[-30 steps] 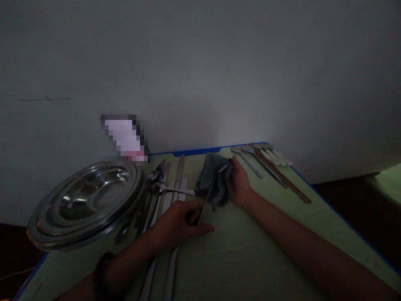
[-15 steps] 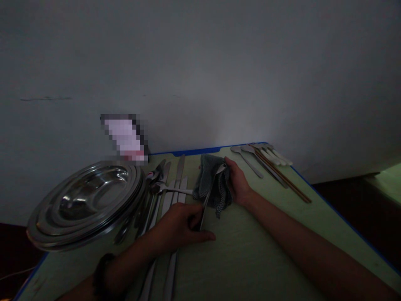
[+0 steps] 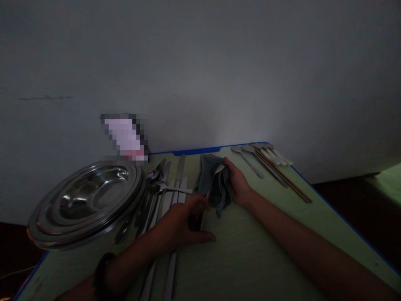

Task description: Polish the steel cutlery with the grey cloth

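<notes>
My right hand (image 3: 239, 184) is closed on a grey cloth (image 3: 210, 173) with a checked edge. The bowl of a spoon (image 3: 220, 168) rests against the cloth, and its handle slants down toward me. My left hand (image 3: 184, 223) has its fingers curled round the lower handle, the index finger lying across it and the thumb held apart. Close beyond my left hand, a fork (image 3: 178, 190) lies crosswise over several table knives (image 3: 180, 167). Part of the spoon's handle is hidden by my fingers.
Shiny metal plates (image 3: 94, 196) are stacked at the left, beside more cutlery (image 3: 156, 175). At the right lie a spoon (image 3: 247, 161), brown chopsticks (image 3: 285, 177) and several white-handled utensils (image 3: 275, 156). A blurred-out device (image 3: 125, 136) leans on the wall behind the blue-edged table (image 3: 250, 255).
My left index finger has moved up along the spoon's handle, covering more of it. The cloth has shifted slightly in my right hand, which stays in place.
</notes>
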Demonstrator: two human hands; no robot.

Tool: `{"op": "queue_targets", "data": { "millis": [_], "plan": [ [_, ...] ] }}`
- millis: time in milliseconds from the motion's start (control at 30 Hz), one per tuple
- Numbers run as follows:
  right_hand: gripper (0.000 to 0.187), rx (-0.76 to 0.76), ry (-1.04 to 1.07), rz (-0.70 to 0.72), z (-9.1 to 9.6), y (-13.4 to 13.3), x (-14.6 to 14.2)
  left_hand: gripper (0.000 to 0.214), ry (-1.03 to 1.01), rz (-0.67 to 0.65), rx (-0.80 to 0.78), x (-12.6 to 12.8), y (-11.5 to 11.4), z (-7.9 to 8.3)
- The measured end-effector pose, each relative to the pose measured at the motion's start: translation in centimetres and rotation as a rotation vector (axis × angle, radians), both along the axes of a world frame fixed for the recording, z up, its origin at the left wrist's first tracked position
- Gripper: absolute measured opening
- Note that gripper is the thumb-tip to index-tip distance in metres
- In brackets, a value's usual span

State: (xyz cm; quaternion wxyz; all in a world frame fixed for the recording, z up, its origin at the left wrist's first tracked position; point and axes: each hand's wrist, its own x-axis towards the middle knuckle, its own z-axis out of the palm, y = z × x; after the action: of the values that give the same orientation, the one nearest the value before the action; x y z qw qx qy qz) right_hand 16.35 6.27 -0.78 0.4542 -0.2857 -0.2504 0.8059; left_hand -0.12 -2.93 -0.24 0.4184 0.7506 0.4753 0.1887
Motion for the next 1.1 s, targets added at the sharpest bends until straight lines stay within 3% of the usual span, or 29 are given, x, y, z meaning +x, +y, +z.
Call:
{"op": "queue_targets", "data": {
  "millis": [133, 300, 533, 633, 733, 800, 933, 1100],
  "plan": [
    [0.039, 0.099, 0.037, -0.048, -0.2, 0.1, 0.0, 0.034, 0.058, -0.021, 0.049, 0.0, 0.0, -0.1],
    [0.047, 0.219, 0.005, -0.105, -0.4, -0.1, -0.1, 0.033, 0.063, -0.026, 0.066, 0.0, 0.1, -0.2],
    [0.041, 0.481, -0.222, 0.026, -1.2, -0.6, 0.0, 0.027, 0.167, -0.003, 0.185, 0.0, 0.1, -0.4],
    [0.046, 0.447, -0.182, 0.105, -0.9, -0.8, 0.0, 0.017, 0.180, -0.020, 0.205, 0.1, 0.1, -0.2],
    [0.049, 0.351, -0.078, 0.079, -0.5, -0.8, -0.1, 0.013, 0.184, -0.018, 0.238, 0.2, 0.0, 0.0],
    [0.048, 0.317, -0.128, 0.010, -0.4, -0.7, -0.1, 0.011, 0.200, -0.025, 0.249, 0.2, 0.0, 0.1],
    [0.063, 0.339, -0.300, -0.040, -0.8, -0.6, 0.0, 0.008, 0.249, -0.075, 0.237, 0.2, 0.0, 0.3],
    [0.033, 0.285, -0.256, -0.058, -1.2, -0.4, 0.0, 0.005, 0.246, -0.178, 0.260, -0.1, 0.2, 0.4]
  ]
}}
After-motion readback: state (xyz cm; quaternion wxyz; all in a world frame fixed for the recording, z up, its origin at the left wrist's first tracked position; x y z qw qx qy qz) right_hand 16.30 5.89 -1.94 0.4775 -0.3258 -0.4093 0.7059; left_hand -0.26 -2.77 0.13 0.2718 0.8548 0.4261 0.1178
